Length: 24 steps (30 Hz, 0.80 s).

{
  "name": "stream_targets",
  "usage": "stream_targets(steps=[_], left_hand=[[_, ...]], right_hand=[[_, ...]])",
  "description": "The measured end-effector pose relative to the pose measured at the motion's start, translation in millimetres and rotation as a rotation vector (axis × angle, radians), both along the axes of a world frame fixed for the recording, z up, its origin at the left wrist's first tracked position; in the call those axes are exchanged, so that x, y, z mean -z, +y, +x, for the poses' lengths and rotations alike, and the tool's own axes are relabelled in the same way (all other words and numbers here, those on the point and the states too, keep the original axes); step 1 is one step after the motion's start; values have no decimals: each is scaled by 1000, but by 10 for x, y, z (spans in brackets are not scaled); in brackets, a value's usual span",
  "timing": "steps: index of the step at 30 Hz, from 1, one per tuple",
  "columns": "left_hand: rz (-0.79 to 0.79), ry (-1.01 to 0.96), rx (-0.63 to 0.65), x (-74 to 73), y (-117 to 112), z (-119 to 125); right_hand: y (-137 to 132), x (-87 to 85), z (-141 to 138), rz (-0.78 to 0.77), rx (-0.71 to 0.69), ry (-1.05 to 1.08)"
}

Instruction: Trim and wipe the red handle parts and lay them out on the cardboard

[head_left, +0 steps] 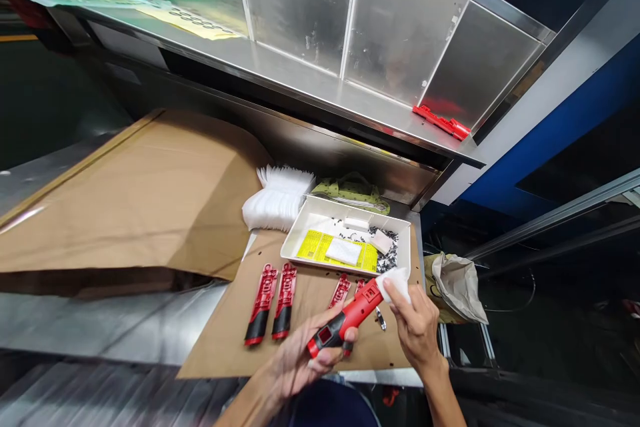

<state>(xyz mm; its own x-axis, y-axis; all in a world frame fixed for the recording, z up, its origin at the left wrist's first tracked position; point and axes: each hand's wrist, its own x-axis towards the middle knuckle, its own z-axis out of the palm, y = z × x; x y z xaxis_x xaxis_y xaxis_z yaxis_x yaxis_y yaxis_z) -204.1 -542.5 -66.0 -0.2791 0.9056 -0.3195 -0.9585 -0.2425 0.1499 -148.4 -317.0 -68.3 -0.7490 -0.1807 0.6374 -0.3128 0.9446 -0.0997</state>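
The left hand (303, 355) curls its fingers and thumb around the lower part of a long red plastic housing with a black grip section (354, 315), which tilts up toward the right above a flat brown cardboard sheet (220, 347). The right hand (419, 328), its fingers nearly closed, pinches a small piece of soft white cloth (398, 281) against the housing's upper end, just in front of a shallow white plastic tray (298, 233). Two similar red-and-black plastic pieces (284, 300) lie side by side on the cardboard, left of the hands.
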Motion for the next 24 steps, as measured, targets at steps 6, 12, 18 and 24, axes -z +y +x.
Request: stream_targets(steps=[6, 12, 18, 24], left_hand=[[-253, 253, -89, -83, 21, 86], [-399, 475, -122, -130, 22, 145], [-364, 504, -131, -87, -27, 134], [-357, 417, -156, -155, -22, 104]], right_hand=[[-54, -68, -25, -9, 28, -27], [-93, -57, 14, -49, 16, -81], [201, 93, -122, -341, 217, -63], [-112, 153, -49, -474, 258, 75]])
